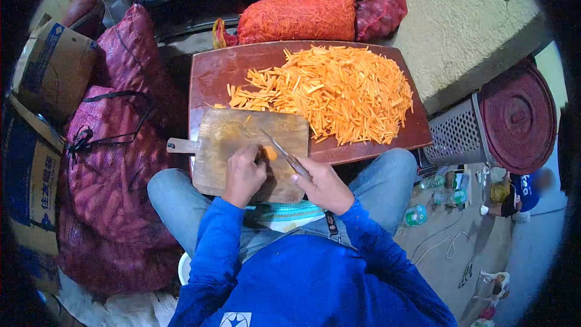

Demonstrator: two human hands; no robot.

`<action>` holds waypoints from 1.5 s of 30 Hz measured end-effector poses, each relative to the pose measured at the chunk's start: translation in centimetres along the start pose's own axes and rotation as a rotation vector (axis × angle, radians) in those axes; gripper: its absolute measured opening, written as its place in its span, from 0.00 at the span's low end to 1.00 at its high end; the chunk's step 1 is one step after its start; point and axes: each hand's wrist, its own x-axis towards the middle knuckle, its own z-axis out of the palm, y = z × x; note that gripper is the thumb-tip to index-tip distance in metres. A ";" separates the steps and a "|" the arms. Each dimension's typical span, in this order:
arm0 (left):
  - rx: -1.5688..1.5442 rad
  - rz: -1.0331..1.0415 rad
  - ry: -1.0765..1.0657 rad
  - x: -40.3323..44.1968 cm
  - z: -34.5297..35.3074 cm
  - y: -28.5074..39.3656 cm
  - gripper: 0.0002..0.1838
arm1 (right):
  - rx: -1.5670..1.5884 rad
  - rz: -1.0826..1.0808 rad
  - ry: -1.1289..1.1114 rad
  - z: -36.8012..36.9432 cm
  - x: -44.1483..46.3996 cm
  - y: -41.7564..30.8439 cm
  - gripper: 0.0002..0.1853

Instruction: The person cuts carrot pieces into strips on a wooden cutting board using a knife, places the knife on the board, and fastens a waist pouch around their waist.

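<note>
A wooden cutting board [212, 139] with a pale handle lies across the near edge of the red-brown table. My left hand [245, 172] is closed, its fingertips pressing a short orange vegetable piece [269, 152] to the board; whether it is carrot I cannot tell. My right hand [327, 186] grips a knife [295, 166] by its brown handle. The blade points up and left, just right of the piece. Beyond the board, a large heap of cut orange sticks [345, 94] spreads over the table [209, 75]. A few scraps lie on the board.
Full red mesh sacks [115, 169] stand at the left beside cardboard boxes [45, 175]. An orange-filled mesh sack [296, 18] lies behind the table. At the right are a concrete ledge [472, 18], a perforated basket [454, 139], a maroon lid [517, 118], bottles and another person [526, 191].
</note>
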 end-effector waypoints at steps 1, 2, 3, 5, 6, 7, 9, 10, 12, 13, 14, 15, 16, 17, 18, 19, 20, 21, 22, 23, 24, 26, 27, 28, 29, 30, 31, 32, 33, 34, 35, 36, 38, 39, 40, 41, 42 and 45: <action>0.073 -0.063 -0.012 0.0 -0.5 0.2 0.10 | -0.002 -0.002 0.005 0.0 -0.1 0.0 0.24; 0.145 -0.129 -0.023 -0.1 -0.8 0.3 0.12 | 0.008 0.025 -0.021 0.0 -0.1 0.0 0.25; 0.145 -0.126 -0.025 -0.2 -0.9 0.1 0.12 | 0.018 0.053 -0.044 0.0 -0.2 0.0 0.25; 0.182 -0.127 0.000 -0.2 -0.9 -0.3 0.11 | 0.009 0.061 -0.047 0.2 -0.1 0.5 0.24; 0.183 -0.124 -0.003 -0.2 -0.8 -0.4 0.11 | -0.001 0.069 -0.053 0.3 -0.1 0.6 0.24; 0.165 -0.063 -0.011 -0.3 -0.7 -0.5 0.13 | 0.001 0.071 -0.050 0.4 -0.1 0.5 0.24; 0.147 -0.004 -0.020 -0.4 -0.5 -0.3 0.15 | -0.032 0.081 -0.055 0.5 -0.1 0.4 0.23; 0.137 0.105 0.018 -0.4 -0.2 0.0 0.13 | -0.032 0.082 -0.055 0.7 -0.1 0.6 0.23; 0.131 0.210 0.058 -0.1 0.2 0.5 0.12 | -0.025 0.004 -0.021 1.1 -0.1 1.3 0.25; 0.202 0.235 -0.007 -0.1 0.1 0.8 0.13 | -0.016 0.010 -0.027 1.3 -0.4 1.4 0.25; 0.274 0.264 -0.070 -0.3 0.0 1.0 0.14 | -0.028 0.006 -0.004 1.3 -0.6 1.5 0.25; 0.258 0.263 -0.075 -0.3 0.3 0.5 0.15 | -0.043 -0.009 0.022 1.2 -0.3 1.6 0.25; 0.265 0.262 -0.075 -0.5 0.4 0.1 0.15 | -0.038 -0.013 0.021 1.1 -0.2 1.5 0.25; 0.217 0.254 -0.069 -0.5 0.7 -0.4 0.15 | -0.007 0.013 0.008 0.9 -0.1 1.4 0.25; 0.168 0.249 -0.063 -0.3 0.7 -0.5 0.15 | 0.024 0.040 -0.003 0.7 0.0 1.4 0.25; 0.170 0.253 -0.065 -0.3 0.8 -0.6 0.15 | 0.025 0.039 0.001 0.6 0.0 1.3 0.25; 0.165 0.234 -0.074 -0.4 0.8 -0.7 0.15 | 0.023 0.074 -0.015 0.5 -0.1 1.2 0.24; 0.162 0.217 -0.083 -0.3 0.7 -0.7 0.15 | 0.021 0.107 -0.030 0.5 -0.1 1.2 0.24; 0.166 0.220 -0.089 -0.2 0.8 -0.7 0.15 | 0.026 0.108 -0.025 0.5 -0.1 1.4 0.24; 0.163 0.222 -0.082 -0.1 0.9 -0.8 0.15 | 0.050 0.090 -0.009 0.7 -0.1 1.5 0.23; 0.160 0.222 -0.078 0.0 0.9 -0.7 0.15 | 0.075 0.074 0.006 0.7 0.0 1.2 0.22; 0.153 0.215 -0.071 0.1 1.0 -0.5 0.16 | 0.069 0.133 -0.039 0.1 0.1 0.5 0.21; 0.144 0.211 -0.050 0.1 0.8 -0.3 0.16 | 0.054 0.183 -0.089 -0.2 0.1 0.1 0.20; 0.150 0.209 -0.066 0.0 0.7 -0.2 0.16 | 0.068 0.191 -0.085 -0.2 0.1 0.1 0.20; 0.155 0.221 -0.061 0.0 0.6 -0.2 0.18 | 0.065 0.192 -0.092 -0.2 0.1 0.2 0.21; 0.159 0.234 -0.052 0.2 0.6 -0.2 0.19 | 0.058 0.190 -0.098 -0.2 0.2 0.3 0.22; 0.160 0.235 -0.055 0.3 0.6 -0.1 0.19 | 0.069 0.166 -0.080 0.0 0.1 0.8 0.23; 0.169 0.231 -0.053 0.3 0.6 0.0 0.18 | 0.071 0.169 -0.079 -0.1 0.1 0.9 0.23; 0.178 0.225 -0.052 0.2 0.6 -0.1 0.17 | 0.067 0.161 -0.085 -0.2 0.1 1.0 0.23; 0.177 0.223 -0.053 0.3 0.7 -0.2 0.17 | 0.061 0.152 -0.092 -0.3 0.3 1.1 0.23; 0.167 0.222 -0.058 0.4 0.7 -0.3 0.17 | 0.062 0.156 -0.096 -0.3 0.3 1.0 0.23; 0.154 0.221 -0.062 0.5 0.8 -0.3 0.17 | 0.073 0.159 -0.096 -0.4 0.4 0.8 0.23; 0.144 0.212 -0.065 0.6 0.7 -0.3 0.17 | 0.080 0.174 -0.103 -0.5 0.4 0.9 0.24; 0.137 0.210 -0.065 0.7 0.6 -0.2 0.17 | 0.083 0.157 -0.094 -0.4 0.4 1.2 0.24; 0.127 0.199 -0.066 0.7 0.5 -0.1 0.17 | 0.085 0.142 -0.086 -0.3 0.4 1.4 0.24; 0.121 0.191 -0.083 0.9 0.4 -0.1 0.17 | 0.078 0.151 -0.097 -0.2 0.5 1.7 0.24; 0.114 0.182 -0.103 1.0 0.4 -0.1 0.17 | 0.079 0.107 -0.056 0.0 0.6 1.8 0.24; 0.173 0.169 -0.124 1.0 0.2 -0.1 0.18 | 0.077 0.108 -0.047 -0.3 0.5 1.4 0.24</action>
